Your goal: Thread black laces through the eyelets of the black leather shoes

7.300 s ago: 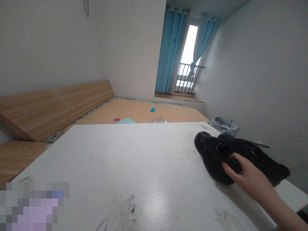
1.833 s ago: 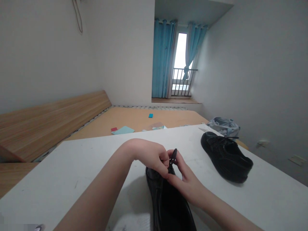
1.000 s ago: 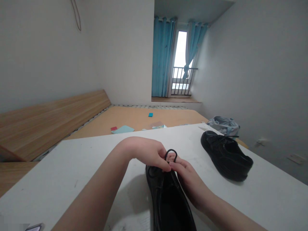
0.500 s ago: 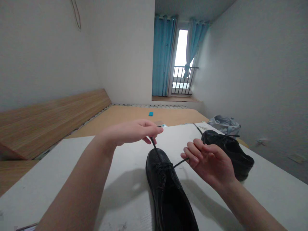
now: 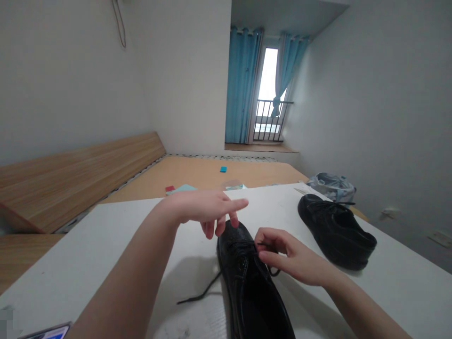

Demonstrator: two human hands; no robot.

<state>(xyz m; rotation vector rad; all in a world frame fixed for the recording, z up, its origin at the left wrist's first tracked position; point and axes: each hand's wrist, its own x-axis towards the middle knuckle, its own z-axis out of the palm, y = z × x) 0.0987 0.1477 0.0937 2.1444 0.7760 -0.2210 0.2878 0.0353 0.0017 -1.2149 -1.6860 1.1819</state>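
The left hand (image 5: 208,207), loosely open, has nothing, while the right hand (image 5: 287,254), half closed, pinches the lace (image 5: 274,272) of the shoe (image 5: 243,282) at lower centre, which, unsteadied, could slide if pulled hard.

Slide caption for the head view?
Right hand holding the lace of a black shoe on a white table, left hand near its toe.

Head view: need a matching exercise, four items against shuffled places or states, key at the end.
Items:
1. left hand
2. window curtains
3. right hand
4. loose lace end

Places or states:
A. blue, one knotted
B. lying on the white tabletop, left of the near lace-up shoe
C. fingers closed on lace at that shoe's right side
D. by that shoe's toe, one finger extended

Pairs: 1-D, 2-A, 3-C, 4-B
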